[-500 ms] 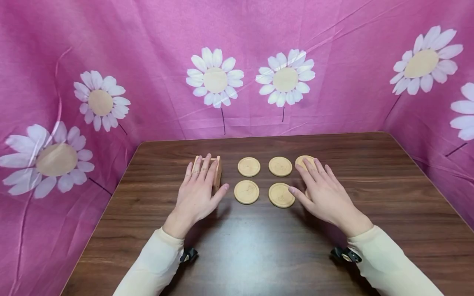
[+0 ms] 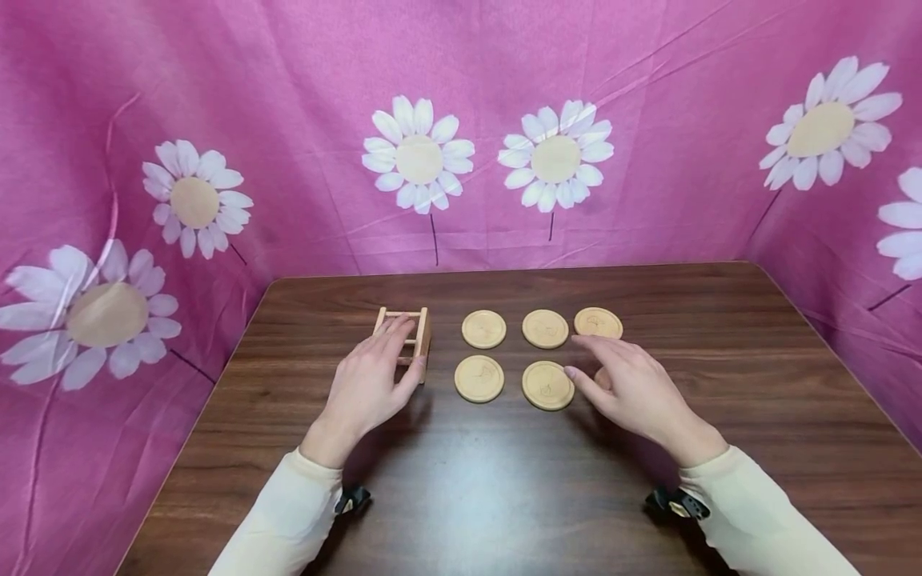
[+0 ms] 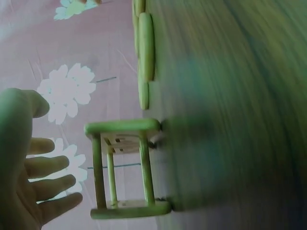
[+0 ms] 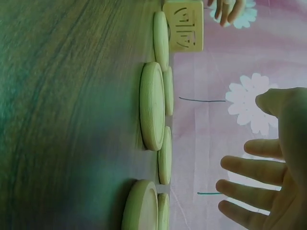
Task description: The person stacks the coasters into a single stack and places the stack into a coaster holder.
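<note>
A small wooden rack (image 2: 425, 332) with rails and slotted side panels stands on the left of the table. Over its near part hovers my left hand (image 2: 367, 392), fingers loosely extended; the left wrist view shows a gap between those fingers and the rack (image 3: 122, 125). Several round wooden coasters with engraved lines lie flat in two rows, among them a near middle coaster (image 2: 547, 386) and a far right coaster (image 2: 598, 322). Above the near right coaster, mostly hidden, is my right hand (image 2: 641, 388). In the right wrist view its fingers (image 4: 252, 170) are spread and hold nothing.
The dark wood-grain table (image 2: 461, 496) bears the rack and coasters. Around its back and sides hangs a pink cloth (image 2: 490, 64) printed with white daisies. A black strap (image 2: 677, 504) shows at the right wrist and another at the left.
My left hand has drawn slightly back and left, uncovering more of the rack's rails. My right hand's fingers have come off the far right coaster, which now shows fully. The coasters lie as before.
</note>
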